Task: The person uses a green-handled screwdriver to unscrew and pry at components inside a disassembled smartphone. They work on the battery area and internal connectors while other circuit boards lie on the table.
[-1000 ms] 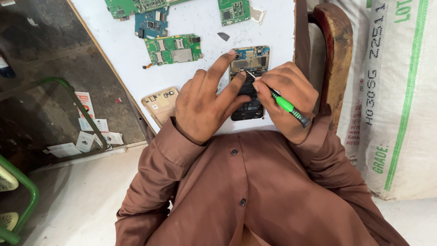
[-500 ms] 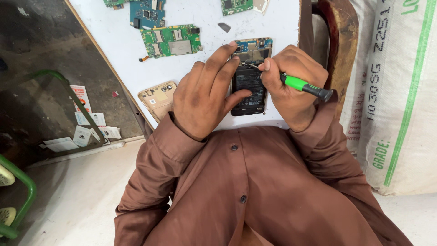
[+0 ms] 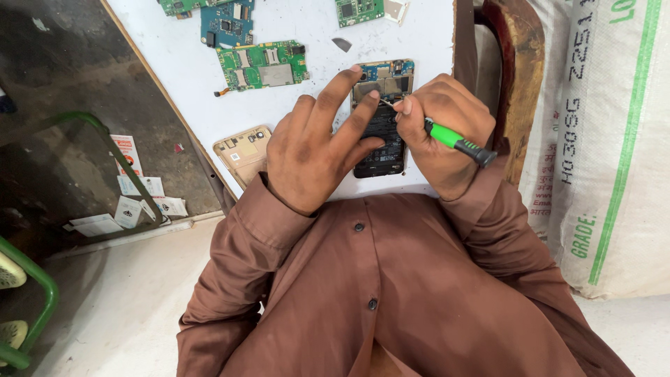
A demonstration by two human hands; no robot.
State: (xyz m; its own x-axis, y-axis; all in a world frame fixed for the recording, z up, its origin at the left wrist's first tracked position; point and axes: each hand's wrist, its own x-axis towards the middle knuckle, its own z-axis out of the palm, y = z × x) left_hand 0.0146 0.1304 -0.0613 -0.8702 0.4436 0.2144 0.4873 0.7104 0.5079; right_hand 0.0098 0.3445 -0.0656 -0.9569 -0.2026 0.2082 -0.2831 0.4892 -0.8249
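At the tabletop's (image 3: 195,91) near edge, the left hand (image 3: 314,150) lies fingers spread on the opened phone (image 3: 382,119). The right hand (image 3: 447,132) pinches a green screwdriver (image 3: 457,142), tip on the phone's upper part. Circuit boards (image 3: 262,64) lie farther back.
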